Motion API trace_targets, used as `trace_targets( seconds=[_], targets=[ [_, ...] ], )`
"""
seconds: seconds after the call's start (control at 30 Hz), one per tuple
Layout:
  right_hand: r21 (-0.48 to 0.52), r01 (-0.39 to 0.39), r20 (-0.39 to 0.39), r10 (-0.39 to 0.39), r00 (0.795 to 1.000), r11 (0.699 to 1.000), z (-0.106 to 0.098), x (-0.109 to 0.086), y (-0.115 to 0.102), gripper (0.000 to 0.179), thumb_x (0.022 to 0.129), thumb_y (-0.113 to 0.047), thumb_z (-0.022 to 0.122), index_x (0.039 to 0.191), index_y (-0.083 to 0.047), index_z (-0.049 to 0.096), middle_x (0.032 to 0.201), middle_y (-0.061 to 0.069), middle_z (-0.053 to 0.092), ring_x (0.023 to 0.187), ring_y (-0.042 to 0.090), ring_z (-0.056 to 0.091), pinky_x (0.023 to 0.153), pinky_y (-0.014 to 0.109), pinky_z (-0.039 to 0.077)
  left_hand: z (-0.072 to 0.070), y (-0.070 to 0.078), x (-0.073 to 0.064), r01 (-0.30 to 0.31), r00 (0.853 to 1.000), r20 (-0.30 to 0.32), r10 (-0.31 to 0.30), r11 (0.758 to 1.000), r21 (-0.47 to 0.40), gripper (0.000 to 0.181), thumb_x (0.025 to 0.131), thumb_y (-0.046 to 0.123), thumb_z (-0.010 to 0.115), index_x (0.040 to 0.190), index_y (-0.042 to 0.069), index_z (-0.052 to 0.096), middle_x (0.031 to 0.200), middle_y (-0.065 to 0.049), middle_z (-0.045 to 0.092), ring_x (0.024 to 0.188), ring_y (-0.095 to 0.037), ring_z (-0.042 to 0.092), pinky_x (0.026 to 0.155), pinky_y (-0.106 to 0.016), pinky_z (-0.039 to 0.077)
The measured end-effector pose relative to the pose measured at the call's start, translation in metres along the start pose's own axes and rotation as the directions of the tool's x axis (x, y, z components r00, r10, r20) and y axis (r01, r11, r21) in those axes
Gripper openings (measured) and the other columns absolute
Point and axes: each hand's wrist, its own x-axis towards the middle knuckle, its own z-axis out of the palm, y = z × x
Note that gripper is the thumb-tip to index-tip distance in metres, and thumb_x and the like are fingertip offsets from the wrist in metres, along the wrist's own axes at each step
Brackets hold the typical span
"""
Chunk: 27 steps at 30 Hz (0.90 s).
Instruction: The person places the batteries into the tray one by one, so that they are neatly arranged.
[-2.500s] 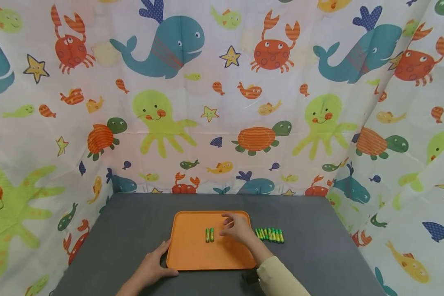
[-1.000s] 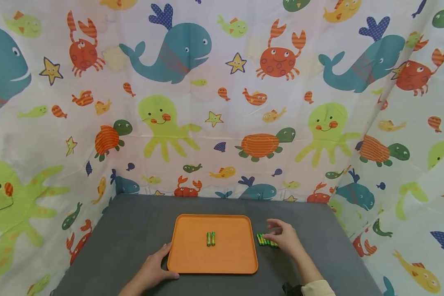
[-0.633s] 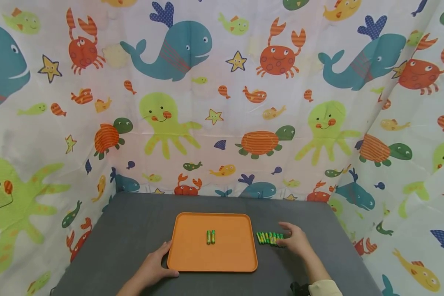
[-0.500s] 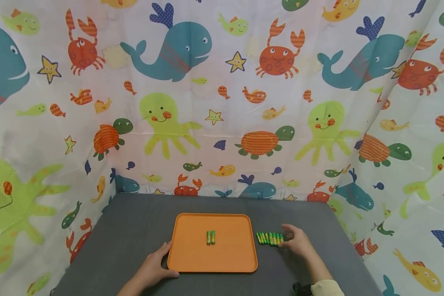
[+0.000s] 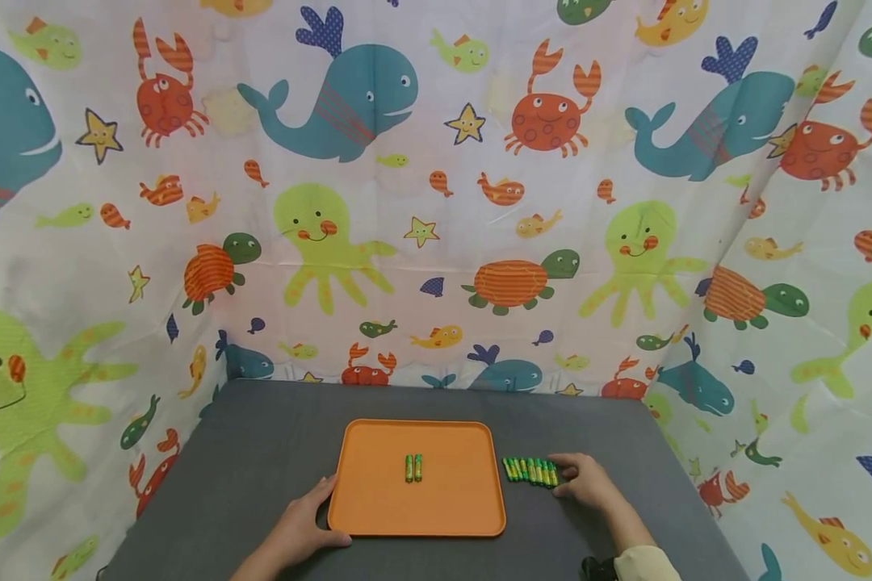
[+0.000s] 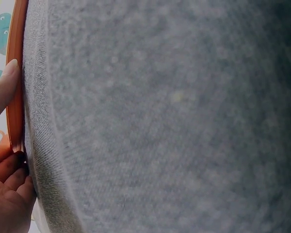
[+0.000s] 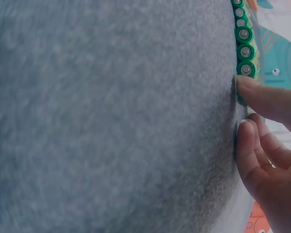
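An orange tray (image 5: 378, 504) lies on the grey table, with two green-and-yellow batteries (image 5: 413, 468) side by side near its middle. My left hand (image 5: 301, 520) holds the tray's near left corner, thumb at the front edge and fingers along the left side. In the left wrist view the thumb touches the orange rim (image 6: 15, 104). Right of the tray lies a row of several similar batteries (image 5: 526, 470). At its right end my right hand (image 5: 584, 480) pinches the last battery. The right wrist view shows the thumb (image 7: 254, 92) over that battery's end; the index finger's contact is hidden there.
The grey table (image 5: 283, 436) extends around the tray and the battery row. A curtain (image 5: 436, 234) printed with sea animals hangs behind and along both sides. A dark band (image 5: 597, 569) sits at the right sleeve (image 5: 643, 565).
My right hand has moved from above the tray to the row's right end and lowered its fingers onto the last battery. My left hand keeps its place at the tray's corner.
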Motion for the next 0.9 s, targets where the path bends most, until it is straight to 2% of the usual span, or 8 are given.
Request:
trace_targets(
  seconds=[0.17,0.37,0.47,0.6,0.77,0.9],
  targets=[
    [0.001,-0.005,0.001,0.005,1.000,1.000,0.000,0.000,0.005,0.057,0.071,0.003,0.088,0.125,-0.001,0.069,0.113,0.015,0.072,0.100,0.028,0.068,0.080,0.045,0.057,-0.001,0.001,0.000,-0.009,1.000,0.004,0.009,1.000,0.000,0.121,0.059,0.054,0.093,0.158,0.012,0.037,0.159,-0.028,0.033,0.143,-0.052,0.035,0.105,-0.068,0.037],
    [0.072,-0.005,-0.088,0.012,0.996,0.997,-0.001,-0.004,0.009,0.056,0.072,0.001,0.088,0.124,0.005,0.066,0.104,0.012,0.072,0.091,0.022,0.069,0.073,0.037,0.057,0.000,0.000,0.000,-0.015,1.000,0.006,0.015,1.000,0.001,0.121,0.059,0.054,0.093,0.158,0.011,0.037,0.159,-0.028,0.033,0.143,-0.052,0.035,0.105,-0.068,0.038],
    [0.109,-0.009,-0.117,0.022,0.993,0.994,-0.001,-0.005,0.010,0.059,0.073,-0.001,0.088,0.127,0.006,0.064,0.105,0.014,0.071,0.090,0.023,0.070,0.071,0.035,0.057,-0.001,-0.001,0.000,-0.017,1.000,0.003,0.017,1.000,0.001,0.121,0.059,0.054,0.093,0.158,0.011,0.037,0.159,-0.028,0.033,0.143,-0.051,0.035,0.105,-0.067,0.038],
    [0.145,-0.014,-0.120,0.031,0.992,0.989,-0.001,-0.006,0.010,0.061,0.075,-0.004,0.088,0.129,0.005,0.063,0.110,0.018,0.071,0.093,0.026,0.072,0.073,0.036,0.059,-0.001,-0.001,0.000,-0.022,1.000,0.002,0.022,1.000,-0.001,0.120,0.060,0.053,0.093,0.158,0.011,0.037,0.159,-0.027,0.034,0.142,-0.052,0.036,0.104,-0.068,0.038],
    [0.192,-0.001,-0.125,0.026,0.992,0.981,-0.001,-0.007,0.002,0.060,0.076,-0.006,0.087,0.131,0.003,0.064,0.112,0.018,0.071,0.095,0.024,0.072,0.073,0.033,0.058,-0.002,0.000,-0.001,-0.030,1.000,0.008,0.030,1.000,0.000,0.119,0.061,0.053,0.092,0.158,0.011,0.037,0.159,-0.027,0.033,0.143,-0.051,0.035,0.105,-0.068,0.038],
    [0.223,0.031,-0.134,-0.001,0.991,0.974,0.002,-0.009,-0.012,0.057,0.077,-0.004,0.086,0.130,0.003,0.064,0.111,0.016,0.071,0.094,0.023,0.072,0.072,0.031,0.058,-0.002,0.000,-0.002,-0.022,1.000,0.008,0.022,1.000,0.004,0.120,0.061,0.054,0.092,0.158,0.013,0.037,0.160,-0.026,0.033,0.143,-0.051,0.035,0.105,-0.068,0.037]
  ],
)
